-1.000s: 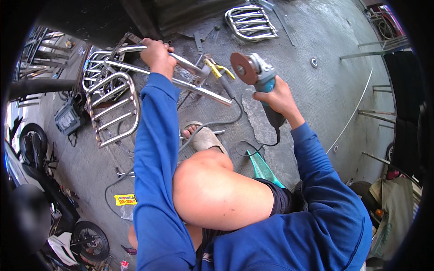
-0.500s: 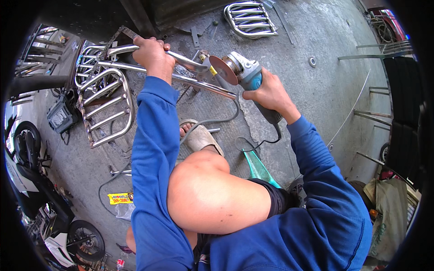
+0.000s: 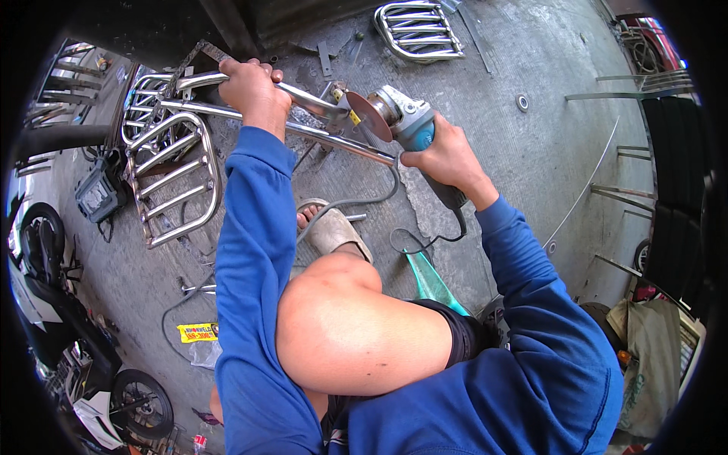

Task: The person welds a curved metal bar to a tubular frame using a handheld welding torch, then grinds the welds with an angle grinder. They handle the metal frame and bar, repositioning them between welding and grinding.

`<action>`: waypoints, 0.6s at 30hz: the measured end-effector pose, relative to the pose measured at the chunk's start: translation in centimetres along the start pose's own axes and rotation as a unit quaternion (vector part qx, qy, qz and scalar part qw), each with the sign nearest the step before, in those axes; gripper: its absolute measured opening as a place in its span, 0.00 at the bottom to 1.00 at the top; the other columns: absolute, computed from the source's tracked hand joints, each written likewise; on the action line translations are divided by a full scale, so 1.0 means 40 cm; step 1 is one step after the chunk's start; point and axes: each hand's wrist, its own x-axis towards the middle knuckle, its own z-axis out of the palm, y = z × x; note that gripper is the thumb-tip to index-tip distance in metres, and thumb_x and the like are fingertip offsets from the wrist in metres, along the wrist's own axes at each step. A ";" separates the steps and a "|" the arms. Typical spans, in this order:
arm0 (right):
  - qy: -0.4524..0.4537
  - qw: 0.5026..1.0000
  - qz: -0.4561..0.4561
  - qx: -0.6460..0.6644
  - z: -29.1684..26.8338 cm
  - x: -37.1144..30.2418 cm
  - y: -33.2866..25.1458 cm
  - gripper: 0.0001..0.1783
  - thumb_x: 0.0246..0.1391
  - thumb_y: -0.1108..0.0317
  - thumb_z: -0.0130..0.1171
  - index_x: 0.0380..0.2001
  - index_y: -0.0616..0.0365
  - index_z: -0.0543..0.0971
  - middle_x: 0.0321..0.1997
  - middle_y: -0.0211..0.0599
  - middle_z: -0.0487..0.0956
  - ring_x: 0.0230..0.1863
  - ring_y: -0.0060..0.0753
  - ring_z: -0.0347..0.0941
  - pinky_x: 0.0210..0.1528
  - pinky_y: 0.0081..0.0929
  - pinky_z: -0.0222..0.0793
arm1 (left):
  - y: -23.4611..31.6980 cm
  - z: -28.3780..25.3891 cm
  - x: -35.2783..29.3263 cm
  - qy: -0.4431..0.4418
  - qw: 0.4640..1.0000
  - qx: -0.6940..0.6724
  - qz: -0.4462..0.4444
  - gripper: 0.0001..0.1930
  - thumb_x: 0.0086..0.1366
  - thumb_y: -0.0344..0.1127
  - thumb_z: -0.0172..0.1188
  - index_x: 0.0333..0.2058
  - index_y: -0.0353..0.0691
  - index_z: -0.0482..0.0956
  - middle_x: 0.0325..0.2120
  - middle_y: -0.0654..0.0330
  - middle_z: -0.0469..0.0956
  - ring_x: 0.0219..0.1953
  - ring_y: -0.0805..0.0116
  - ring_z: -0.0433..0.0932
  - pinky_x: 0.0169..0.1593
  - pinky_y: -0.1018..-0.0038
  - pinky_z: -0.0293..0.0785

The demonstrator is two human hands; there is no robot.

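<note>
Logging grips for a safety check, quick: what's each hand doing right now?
Left hand: closed, holding a metal tube.
Right hand: closed, holding an angle grinder.

Teal-and-grey angle grinder [image 3: 415, 125]: at right end of silver tubular metal frame [image 3: 307, 98]. Silver ladder-shaped metal rack [image 3: 173, 177]: just nearer than frame's left end. Silver barred metal racks [image 3: 419, 30]: beyond grinder, on grey concrete floor [image 3: 546, 163]. Silver round metal ring [image 3: 522, 103]: floor, right of grinder. Translucent green plastic strip [image 3: 434, 284]: nearer than grinder. Black-and-white motorcycle [image 3: 95, 409]: far left.
</note>
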 end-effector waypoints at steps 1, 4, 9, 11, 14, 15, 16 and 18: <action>0.001 1.000 0.000 0.003 -0.002 0.000 -0.002 0.41 0.34 0.55 0.76 0.50 0.71 0.75 0.43 0.64 0.83 0.47 0.63 0.82 0.54 0.45 0.77 | 0.000 0.001 0.001 -0.001 1.000 0.001 -0.001 0.20 0.81 0.47 0.38 0.43 0.31 0.63 0.28 0.58 0.69 0.19 0.74 0.64 0.21 0.72 0.61; -0.006 1.000 0.004 -0.002 -0.005 -0.002 -0.008 0.42 0.35 0.55 0.76 0.51 0.71 0.75 0.44 0.63 0.83 0.48 0.63 0.82 0.54 0.45 0.77 | 0.002 0.002 0.002 -0.006 1.000 0.000 -0.008 0.20 0.81 0.47 0.38 0.44 0.32 0.64 0.28 0.58 0.69 0.20 0.74 0.64 0.21 0.72 0.62; -0.006 1.000 0.010 0.004 -0.004 -0.005 -0.017 0.40 0.35 0.56 0.75 0.51 0.71 0.76 0.43 0.63 0.84 0.47 0.62 0.83 0.54 0.44 0.77 | 0.003 0.001 -0.004 -0.003 1.000 -0.008 -0.006 0.19 0.81 0.47 0.38 0.42 0.34 0.64 0.27 0.58 0.68 0.19 0.74 0.63 0.21 0.72 0.62; -0.006 1.000 0.012 -0.001 -0.005 -0.003 -0.018 0.40 0.36 0.56 0.75 0.50 0.71 0.76 0.43 0.63 0.84 0.47 0.62 0.83 0.54 0.44 0.77 | 0.004 -0.002 -0.008 -0.017 1.000 0.001 0.000 0.18 0.81 0.47 0.37 0.39 0.36 0.63 0.25 0.59 0.67 0.19 0.74 0.63 0.21 0.72 0.62; 0.000 1.000 0.010 -0.008 -0.004 0.000 -0.016 0.40 0.35 0.56 0.76 0.50 0.71 0.76 0.43 0.62 0.84 0.47 0.62 0.83 0.53 0.44 0.77 | 0.009 -0.004 -0.010 -0.020 1.000 0.001 0.002 0.17 0.80 0.46 0.37 0.37 0.38 0.62 0.24 0.60 0.66 0.19 0.74 0.63 0.21 0.72 0.62; 0.008 1.000 0.009 -0.002 -0.002 -0.002 -0.014 0.40 0.35 0.56 0.76 0.49 0.71 0.76 0.43 0.62 0.84 0.46 0.62 0.83 0.53 0.44 0.77 | 0.010 -0.003 -0.010 -0.018 1.000 0.000 0.000 0.17 0.81 0.46 0.36 0.36 0.39 0.61 0.24 0.60 0.66 0.19 0.74 0.63 0.21 0.72 0.62; 0.013 1.000 0.003 0.003 -0.001 -0.002 -0.011 0.40 0.35 0.56 0.76 0.49 0.71 0.76 0.42 0.62 0.84 0.46 0.62 0.83 0.52 0.44 0.77 | 0.015 -0.005 -0.008 -0.024 1.000 -0.016 0.000 0.18 0.81 0.46 0.36 0.36 0.39 0.61 0.24 0.60 0.66 0.19 0.73 0.63 0.22 0.72 0.63; 0.030 0.999 -0.021 0.025 0.002 -0.003 -0.006 0.39 0.35 0.56 0.76 0.48 0.71 0.76 0.42 0.62 0.84 0.45 0.62 0.83 0.52 0.44 0.77 | 0.022 -0.007 -0.003 -0.029 0.998 -0.049 0.001 0.18 0.81 0.47 0.35 0.35 0.39 0.61 0.24 0.61 0.66 0.19 0.73 0.63 0.22 0.72 0.63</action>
